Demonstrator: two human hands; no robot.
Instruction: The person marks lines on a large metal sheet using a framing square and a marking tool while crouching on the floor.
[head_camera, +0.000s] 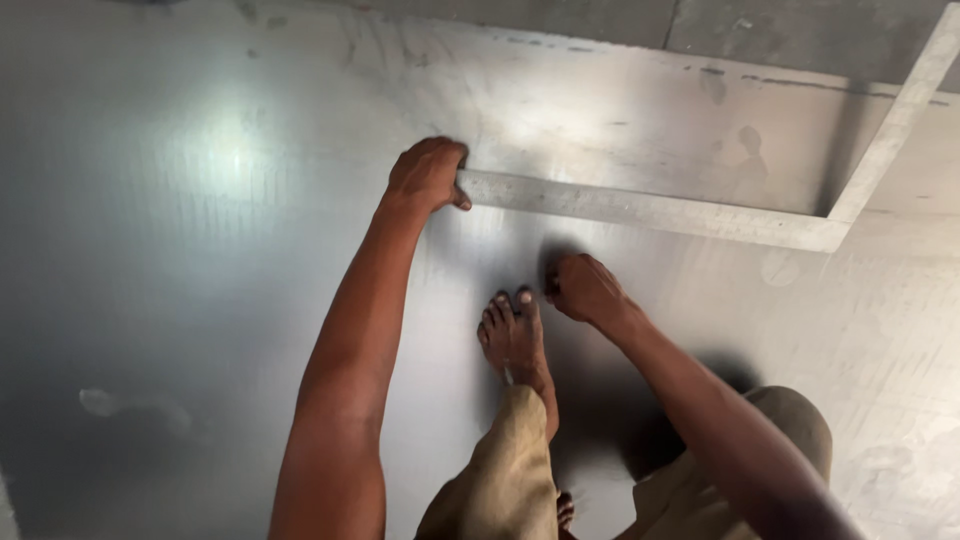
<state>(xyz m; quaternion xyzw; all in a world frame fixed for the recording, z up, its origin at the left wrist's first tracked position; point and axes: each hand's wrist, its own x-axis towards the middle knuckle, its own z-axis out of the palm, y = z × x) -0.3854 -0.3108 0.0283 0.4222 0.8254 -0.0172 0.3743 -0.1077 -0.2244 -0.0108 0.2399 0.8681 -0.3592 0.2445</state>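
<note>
Sheet metal (200, 200), dull grey and faintly glossy, covers nearly the whole floor under the person, with a bright patch of reflected light on its upper left part. On it lies a large metal square (650, 210), an L-shaped ruler: its long arm runs from the middle of the view off to the right, and its short arm turns at the corner on the right and heads up towards the top right edge. The square lies flat against the sheet.

The left hand (428, 175) is at the free end of the long arm. Its grip is closed over that end, fingers curled across the top and the thumb tucked against the near edge, so it presses the square down onto the sheet. The arm behind it is stretched out straight.

The right hand (585, 288) is lower, just below the long arm of the square and apart from it, resting on the sheet. Its fingers are bunched together in a tight pinch, knuckles up; whether something small sits inside that pinch I cannot tell, since the fingertips point away and are in shadow.

A bare foot (515, 335) stands on the sheet just beside the right hand, toes pointing towards the square. Khaki trousers (510, 460) cover the leg above it. Bare concrete floor (800, 35) shows beyond the sheet's far edge, at the top right.
</note>
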